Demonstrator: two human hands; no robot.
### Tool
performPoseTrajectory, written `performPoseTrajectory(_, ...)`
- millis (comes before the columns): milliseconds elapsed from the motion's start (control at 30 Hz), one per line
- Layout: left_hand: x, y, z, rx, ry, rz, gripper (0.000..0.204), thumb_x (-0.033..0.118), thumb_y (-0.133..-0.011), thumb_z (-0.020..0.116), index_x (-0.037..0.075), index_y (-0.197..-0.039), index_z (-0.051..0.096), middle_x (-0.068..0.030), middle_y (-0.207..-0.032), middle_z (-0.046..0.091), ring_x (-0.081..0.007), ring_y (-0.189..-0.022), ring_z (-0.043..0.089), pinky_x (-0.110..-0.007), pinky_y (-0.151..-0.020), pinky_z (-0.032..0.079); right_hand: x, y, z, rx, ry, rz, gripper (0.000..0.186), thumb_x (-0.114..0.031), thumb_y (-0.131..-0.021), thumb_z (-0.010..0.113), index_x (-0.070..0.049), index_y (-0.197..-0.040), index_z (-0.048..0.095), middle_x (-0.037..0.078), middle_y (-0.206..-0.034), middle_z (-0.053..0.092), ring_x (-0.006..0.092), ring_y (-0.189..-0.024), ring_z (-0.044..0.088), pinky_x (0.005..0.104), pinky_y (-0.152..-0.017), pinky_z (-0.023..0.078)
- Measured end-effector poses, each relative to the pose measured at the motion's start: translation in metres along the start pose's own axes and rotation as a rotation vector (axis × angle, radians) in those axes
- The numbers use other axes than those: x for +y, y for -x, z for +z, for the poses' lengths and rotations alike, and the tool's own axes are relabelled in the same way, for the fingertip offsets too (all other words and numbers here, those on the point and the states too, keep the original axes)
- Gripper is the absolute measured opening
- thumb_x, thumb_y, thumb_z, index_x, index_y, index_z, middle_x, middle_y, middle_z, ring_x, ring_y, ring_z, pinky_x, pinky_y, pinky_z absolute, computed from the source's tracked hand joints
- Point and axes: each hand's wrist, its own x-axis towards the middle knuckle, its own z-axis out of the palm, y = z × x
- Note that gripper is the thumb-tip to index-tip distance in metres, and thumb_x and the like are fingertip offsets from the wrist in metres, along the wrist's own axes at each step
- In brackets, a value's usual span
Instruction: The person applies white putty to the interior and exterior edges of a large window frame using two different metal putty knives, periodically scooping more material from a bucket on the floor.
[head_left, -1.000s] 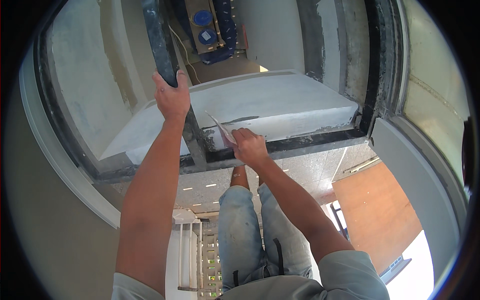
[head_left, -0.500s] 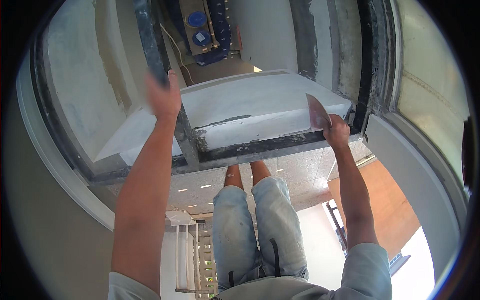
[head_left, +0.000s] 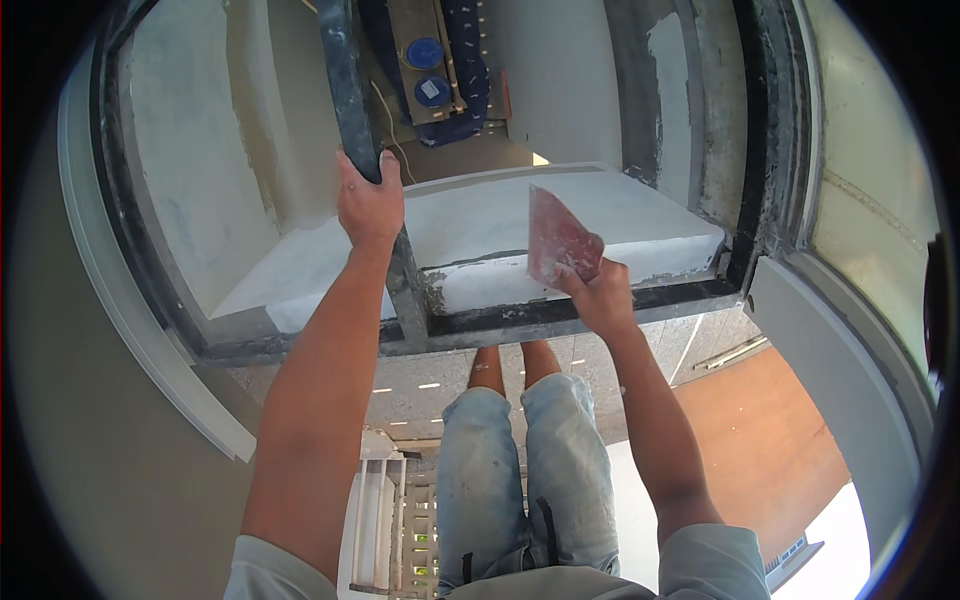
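Observation:
My left hand (head_left: 371,205) is closed around the dark upright bar (head_left: 350,95) of a window frame, with fingers on one side and thumb on the other. In my right hand (head_left: 600,295) is a reddish putty scraper (head_left: 562,235) smeared with white, its broad blade pointing up and left. The scraper is over the front edge of a white-plastered sill (head_left: 475,285), right of the bar. Along that edge the plaster is patchy, with grey rough spots near the bar. Whether the blade touches the sill I cannot tell.
Below the sill runs the dark lower frame rail (head_left: 590,312). Beyond the opening, two blue-lidded tubs (head_left: 424,53) stand on a plank. A pale open panel (head_left: 835,350) is at the right. My legs in denim shorts (head_left: 480,450) are below, near a white railing (head_left: 378,520).
My right hand has carried the scraper left along the sill, from its right end toward the middle. My left hand, blurred by motion before, is now steady on the bar. The view has shifted slightly.

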Motion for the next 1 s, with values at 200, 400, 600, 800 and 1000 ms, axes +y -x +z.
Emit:
performPoseTrajectory(200, 0.005, 0.001, 0.004, -0.013, 0.002, 0.009, 0.059, 0.036, -0.095, 0.067, -0.001, -0.137, 0.048, -0.0252, -0.108, 0.072, -0.0437, -0.101, 0.07, -0.049, -0.091, 0.052, 0.013, -0.014, 0.058, -0.06, 0.324, -0.215, 0.012, -0.014, -0.081, 0.07, -0.005, -0.089, 0.07, 0.02, -0.081, 0.07, 0.0412, -0.076, 0.07, 0.0508, -0.073, 0.057)
performPoseTrajectory(400, 0.004, 0.0, 0.002, -0.032, 0.003, -0.029, 0.058, 0.038, -0.095, 0.067, 0.001, -0.135, 0.049, -0.0241, -0.108, 0.073, -0.0445, -0.1, 0.07, -0.05, -0.091, 0.052, 0.067, -0.035, -0.051, 0.155, 0.573, -0.151, 0.017, -0.014, -0.08, 0.07, -0.001, -0.091, 0.071, 0.021, -0.079, 0.07, 0.0418, -0.072, 0.07, 0.0492, -0.069, 0.058)
performPoseTrajectory(600, 0.004, 0.001, 0.001, -0.047, -0.009, -0.043, 0.054, 0.038, -0.095, 0.065, 0.006, -0.135, 0.049, -0.0209, -0.106, 0.073, -0.0424, -0.098, 0.07, -0.05, -0.089, 0.052, 0.019, -0.019, -0.068, 0.035, 0.36, 0.029, 0.022, -0.013, -0.083, 0.072, 0.003, -0.097, 0.073, 0.024, -0.082, 0.072, 0.0436, -0.077, 0.071, 0.0477, -0.072, 0.058)
performPoseTrajectory(800, 0.004, -0.002, 0.0, -0.085, -0.015, -0.058, 0.059, 0.039, -0.094, 0.065, 0.006, -0.138, 0.044, -0.0208, -0.115, 0.07, -0.0428, -0.103, 0.069, -0.053, -0.09, 0.053, -0.03, -0.004, 0.095, -0.085, -0.014, -0.015, 0.024, -0.018, -0.084, 0.073, 0.005, -0.091, 0.071, 0.026, -0.08, 0.071, 0.0444, -0.077, 0.07, 0.0493, -0.074, 0.056)
performPoseTrajectory(1000, 0.003, -0.001, -0.002, -0.053, -0.009, -0.039, 0.057, 0.038, -0.094, 0.065, 0.006, -0.137, 0.045, -0.0208, -0.111, 0.071, -0.0427, -0.1, 0.07, -0.052, -0.089, 0.053, 0.013, -0.016, 0.09, 0.012, 0.188, -0.195, 0.016, -0.012, -0.083, 0.071, -0.001, -0.094, 0.072, 0.023, -0.081, 0.07, 0.0421, -0.074, 0.07, 0.0487, -0.07, 0.057)
